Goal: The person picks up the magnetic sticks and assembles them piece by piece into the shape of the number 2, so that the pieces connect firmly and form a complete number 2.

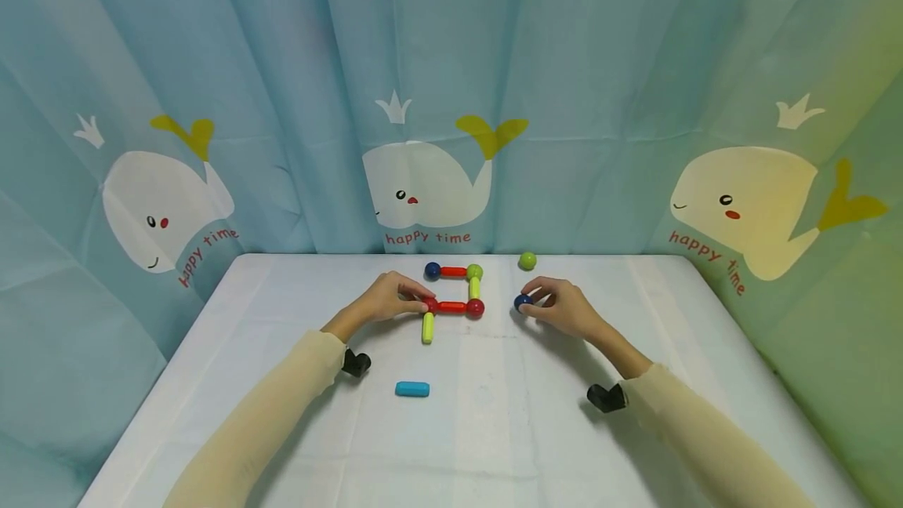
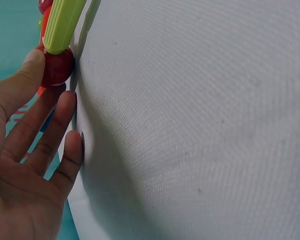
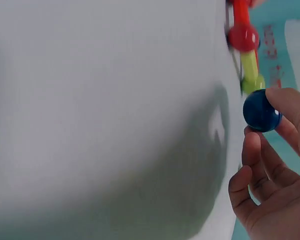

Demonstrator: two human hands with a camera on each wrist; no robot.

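Now the left hand (image 1: 385,298) pinches a red ball (image 2: 59,69), right hand (image 1: 567,309) blue ball (image 3: 260,112).

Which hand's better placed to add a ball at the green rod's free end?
Right hand, likely: it pinches a blue ball, while the left hand grips the red ball at the other end of that rod.

A blue curtain (image 1: 585,38) with white whales (image 1: 430,186), little crowns (image 1: 393,110) and red "happy time" words (image 1: 428,239) hangs behind a white bench (image 1: 508,445), looking greener on the right.
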